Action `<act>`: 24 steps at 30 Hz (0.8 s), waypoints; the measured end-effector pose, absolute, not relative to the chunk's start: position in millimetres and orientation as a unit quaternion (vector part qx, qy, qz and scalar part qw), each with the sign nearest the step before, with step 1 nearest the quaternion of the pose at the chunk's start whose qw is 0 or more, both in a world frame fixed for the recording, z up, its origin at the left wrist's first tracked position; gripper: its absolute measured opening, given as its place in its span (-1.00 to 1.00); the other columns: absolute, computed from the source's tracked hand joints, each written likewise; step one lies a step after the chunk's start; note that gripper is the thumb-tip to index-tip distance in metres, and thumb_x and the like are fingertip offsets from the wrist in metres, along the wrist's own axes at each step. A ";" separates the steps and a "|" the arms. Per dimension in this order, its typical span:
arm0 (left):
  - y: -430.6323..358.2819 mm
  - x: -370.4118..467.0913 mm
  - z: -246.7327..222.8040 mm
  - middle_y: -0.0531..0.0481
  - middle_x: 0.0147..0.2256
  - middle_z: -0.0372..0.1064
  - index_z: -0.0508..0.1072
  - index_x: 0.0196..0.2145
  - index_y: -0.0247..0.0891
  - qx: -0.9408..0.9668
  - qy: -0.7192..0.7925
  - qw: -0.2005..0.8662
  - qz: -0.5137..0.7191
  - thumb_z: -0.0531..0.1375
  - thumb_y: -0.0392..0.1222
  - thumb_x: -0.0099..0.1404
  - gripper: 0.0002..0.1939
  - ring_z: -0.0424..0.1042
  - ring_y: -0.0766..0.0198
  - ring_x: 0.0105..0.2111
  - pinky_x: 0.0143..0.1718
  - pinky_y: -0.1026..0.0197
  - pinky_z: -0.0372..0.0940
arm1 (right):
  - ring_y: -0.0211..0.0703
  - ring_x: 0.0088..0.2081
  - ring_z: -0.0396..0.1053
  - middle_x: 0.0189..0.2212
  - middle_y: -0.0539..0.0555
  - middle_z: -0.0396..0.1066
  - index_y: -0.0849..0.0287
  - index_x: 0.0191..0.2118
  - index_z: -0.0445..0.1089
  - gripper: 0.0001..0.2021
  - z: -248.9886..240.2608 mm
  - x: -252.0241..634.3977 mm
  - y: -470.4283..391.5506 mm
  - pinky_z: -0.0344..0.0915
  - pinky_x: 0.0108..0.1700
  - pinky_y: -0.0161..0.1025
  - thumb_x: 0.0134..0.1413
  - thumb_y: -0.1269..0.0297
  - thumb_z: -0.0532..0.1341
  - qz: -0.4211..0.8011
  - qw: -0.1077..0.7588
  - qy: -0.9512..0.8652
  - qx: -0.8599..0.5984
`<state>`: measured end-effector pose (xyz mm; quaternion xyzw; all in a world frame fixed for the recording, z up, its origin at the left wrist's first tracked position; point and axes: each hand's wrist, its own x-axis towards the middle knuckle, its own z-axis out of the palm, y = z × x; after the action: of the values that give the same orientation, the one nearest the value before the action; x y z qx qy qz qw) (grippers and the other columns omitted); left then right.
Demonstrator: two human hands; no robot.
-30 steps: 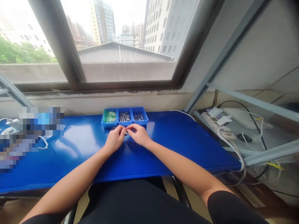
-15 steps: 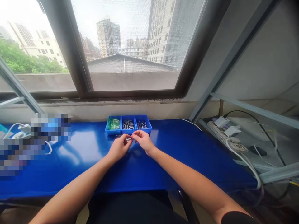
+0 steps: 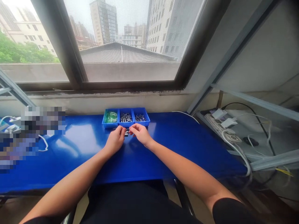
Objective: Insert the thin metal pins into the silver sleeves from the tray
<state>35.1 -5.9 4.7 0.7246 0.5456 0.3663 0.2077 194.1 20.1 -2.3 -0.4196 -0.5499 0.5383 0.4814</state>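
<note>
My left hand [image 3: 115, 138] and my right hand [image 3: 141, 135] are close together over the blue table, just in front of three small blue bins. The fingers of both hands are pinched, and what they hold is too small to make out. A thin line shows in the narrow gap between the fingertips. Small dark and silvery metal pieces [image 3: 126, 133] show just under that gap, by the left fingers; whether they are held or lie on the table I cannot tell. The left bin [image 3: 110, 125] has pale pieces in green plastic, the middle bin [image 3: 126, 115] short metal cylinders, the right bin [image 3: 141, 119] thinner metal parts.
The blue table [image 3: 187, 149] runs along a wall under a window. Power strips with white chargers [image 3: 229, 123] and cables lie at the right, beside a metal frame [image 3: 219, 65]. A white cable [image 3: 44, 144] and a blurred-out area are at the left.
My hands have drawn slightly apart, the left one shifting left, so a gap with metal pieces shows between them. The whole view has also shifted a little as my head moved.
</note>
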 end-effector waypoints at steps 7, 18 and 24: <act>-5.5 37.0 4.6 0.07 -0.62 0.32 0.29 -0.45 -0.21 0.717 0.551 0.203 0.374 -0.04 0.00 0.38 -0.67 0.31 0.32 -0.60 -0.52 0.30 0.13 | -0.28 -0.57 0.28 -0.65 0.01 0.35 0.19 -0.56 0.32 -0.52 -6.1 194.1 21.2 0.22 -0.49 -0.30 -0.06 -0.20 0.20 0.527 0.471 -0.565 -0.425; -4.1 34.5 3.2 0.07 -0.56 0.37 0.33 -0.26 -0.22 0.726 0.543 0.194 0.375 0.00 -0.02 0.37 -0.76 0.37 0.31 -0.57 -0.47 0.30 0.18 | -0.29 -0.55 0.30 -0.62 -0.03 0.35 0.18 -0.51 0.30 -0.59 -3.1 191.0 21.0 0.23 -0.46 -0.31 -0.04 -0.12 0.22 0.534 0.470 -0.561 -0.424; -3.9 35.2 5.7 0.04 -0.51 0.41 0.34 -0.23 -0.23 0.734 0.544 0.180 0.365 0.02 -0.01 0.35 -0.75 0.37 0.32 -0.55 -0.46 0.30 0.19 | -0.33 -0.57 0.28 -0.64 -0.05 0.34 0.19 -0.53 0.29 -0.62 0.4 193.1 22.3 0.22 -0.47 -0.35 0.02 -0.06 0.20 0.527 0.468 -0.564 -0.429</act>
<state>35.2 -3.9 5.7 0.7341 0.5439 0.3646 0.1800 193.1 22.3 0.4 -0.4293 -0.5644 0.5270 0.4685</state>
